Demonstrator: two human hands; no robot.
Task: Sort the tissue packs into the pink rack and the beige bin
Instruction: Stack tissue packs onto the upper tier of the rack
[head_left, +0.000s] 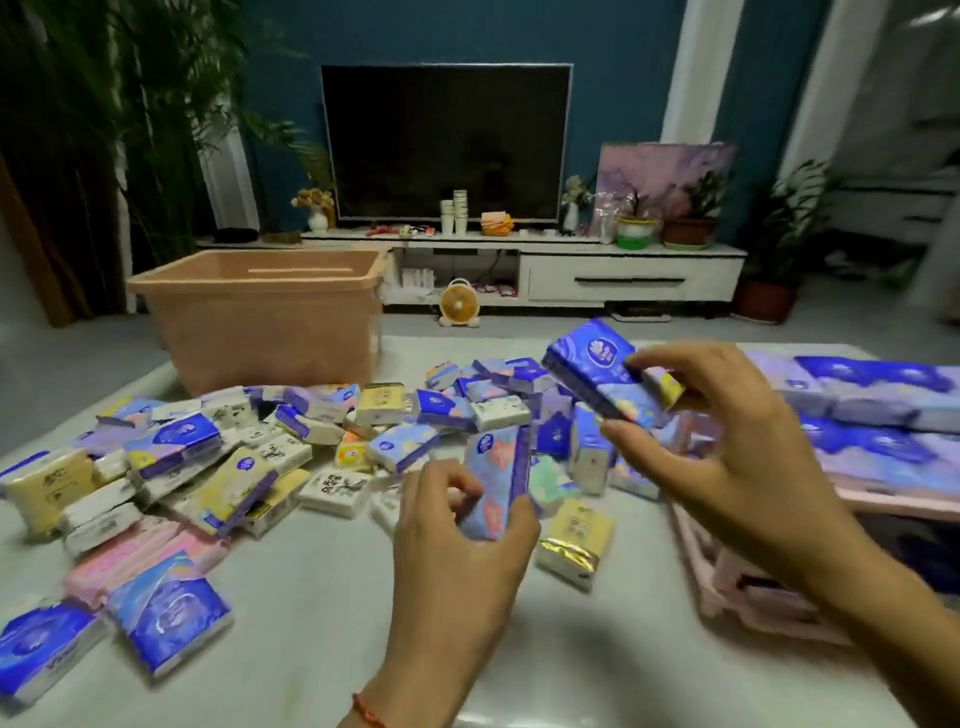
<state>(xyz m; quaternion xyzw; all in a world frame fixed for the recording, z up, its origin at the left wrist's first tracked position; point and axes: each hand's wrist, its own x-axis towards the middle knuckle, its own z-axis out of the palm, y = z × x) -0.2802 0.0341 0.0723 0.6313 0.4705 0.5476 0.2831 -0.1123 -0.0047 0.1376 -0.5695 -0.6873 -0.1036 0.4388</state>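
Observation:
Many small tissue packs (291, 441) in blue, purple, yellow and white lie heaped across the table (322, 623). My left hand (457, 551) grips a light blue flowered pack (496, 478), held upright above the table's middle. My right hand (727, 457) holds a stack of dark blue packs (597, 369) between thumb and fingers, raised above the heap. The beige bin (260, 317) stands at the table's far left. The pink rack (779, 582) sits at the right edge, its top shelf lined with blue and purple packs (878, 405).
Beyond the table are a TV (447, 140) on a white stand (628, 275), a small fan (459, 304) on the floor, and potted plants on both sides. Bare table surface lies in front of the heap, near me.

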